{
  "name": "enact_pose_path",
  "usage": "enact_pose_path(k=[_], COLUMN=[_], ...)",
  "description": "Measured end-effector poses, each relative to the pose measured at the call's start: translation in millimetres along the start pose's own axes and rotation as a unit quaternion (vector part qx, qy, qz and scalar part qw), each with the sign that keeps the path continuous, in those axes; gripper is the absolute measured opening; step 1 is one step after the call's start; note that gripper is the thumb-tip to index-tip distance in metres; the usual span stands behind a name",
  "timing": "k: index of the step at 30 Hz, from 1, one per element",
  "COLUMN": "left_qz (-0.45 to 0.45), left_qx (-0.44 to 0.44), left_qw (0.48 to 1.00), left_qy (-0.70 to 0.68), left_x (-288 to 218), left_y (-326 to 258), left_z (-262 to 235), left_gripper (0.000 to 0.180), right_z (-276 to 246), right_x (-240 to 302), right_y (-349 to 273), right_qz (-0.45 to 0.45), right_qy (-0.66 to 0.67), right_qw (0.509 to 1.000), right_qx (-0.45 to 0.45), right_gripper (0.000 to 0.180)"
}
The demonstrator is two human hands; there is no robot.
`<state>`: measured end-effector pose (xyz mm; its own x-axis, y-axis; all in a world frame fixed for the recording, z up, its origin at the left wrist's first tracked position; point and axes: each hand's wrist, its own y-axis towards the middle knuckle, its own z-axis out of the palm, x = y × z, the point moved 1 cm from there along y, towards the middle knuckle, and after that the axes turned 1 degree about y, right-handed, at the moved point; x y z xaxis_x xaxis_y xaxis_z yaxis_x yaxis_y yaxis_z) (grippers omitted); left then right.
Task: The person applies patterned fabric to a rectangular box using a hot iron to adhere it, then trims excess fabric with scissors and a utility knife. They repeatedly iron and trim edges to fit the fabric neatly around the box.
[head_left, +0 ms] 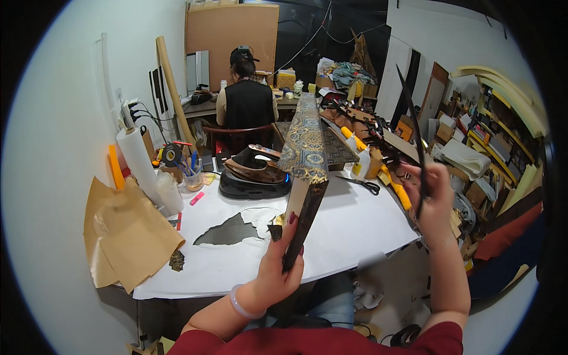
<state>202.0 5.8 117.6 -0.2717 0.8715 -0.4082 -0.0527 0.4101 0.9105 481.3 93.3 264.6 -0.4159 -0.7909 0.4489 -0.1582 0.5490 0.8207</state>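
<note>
My left hand [273, 273] grips the lower end of a long, brocade-covered piece [306, 139], patterned in blue and gold. It stands tilted upright above the table, with a pale inner face and a dark edge showing. A small dark scrap [274, 232] shows by my left fingers; whether it is attached cannot be made out. Raised at the right, my right hand [436, 198] pinches a long, thin, dark strip [413, 112], which curves up and away from the fingers. A cordless-looking iron [251, 165] rests on its black base behind the brocade piece.
White paper [349, 236] covers the table, torn around a grey patch [231, 231]. Brown paper [130, 231], a white roll [139, 160] and a cup of pens [193, 178] line the left. Scissors [367, 186] and a glue bottle [361, 164] lie right. A person [248, 97] sits beyond.
</note>
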Motion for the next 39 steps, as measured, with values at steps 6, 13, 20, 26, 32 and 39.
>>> enact_pose_path(k=[6, 13, 20, 26, 32, 39], left_qz=[-0.005, -0.034, 0.036, -0.007, 0.003, 0.020], left_qx=[-0.018, 0.008, -0.032, 0.003, 0.007, 0.015], left_qw=[1.000, 0.999, 0.999, 1.000, 1.000, 1.000], left_qy=[0.013, -0.002, 0.010, -0.008, -0.020, -0.001], left_x=[-4, -2, 2, -1, -2, 0], left_y=[-18, -30, -33, -32, -31, -31], left_z=[18, 17, 21, 19, 21, 18], left_gripper=[0.071, 0.081, 0.084, 0.074, 0.076, 0.082], right_z=[-65, -60, -48, -37, -34, -30], right_x=[88, 103, 103, 107, 106, 102], right_y=[-18, -23, -13, -6, -4, -4], right_qz=[-0.214, -0.286, -0.300, -0.312, -0.305, -0.280], right_qy=[-0.325, -0.363, -0.361, -0.348, -0.325, -0.293], right_qw=[0.914, 0.874, 0.870, 0.872, 0.882, 0.897], right_qx=[0.110, 0.151, 0.149, 0.144, 0.153, 0.178], right_gripper=[0.081, 0.084, 0.084, 0.077, 0.079, 0.079])
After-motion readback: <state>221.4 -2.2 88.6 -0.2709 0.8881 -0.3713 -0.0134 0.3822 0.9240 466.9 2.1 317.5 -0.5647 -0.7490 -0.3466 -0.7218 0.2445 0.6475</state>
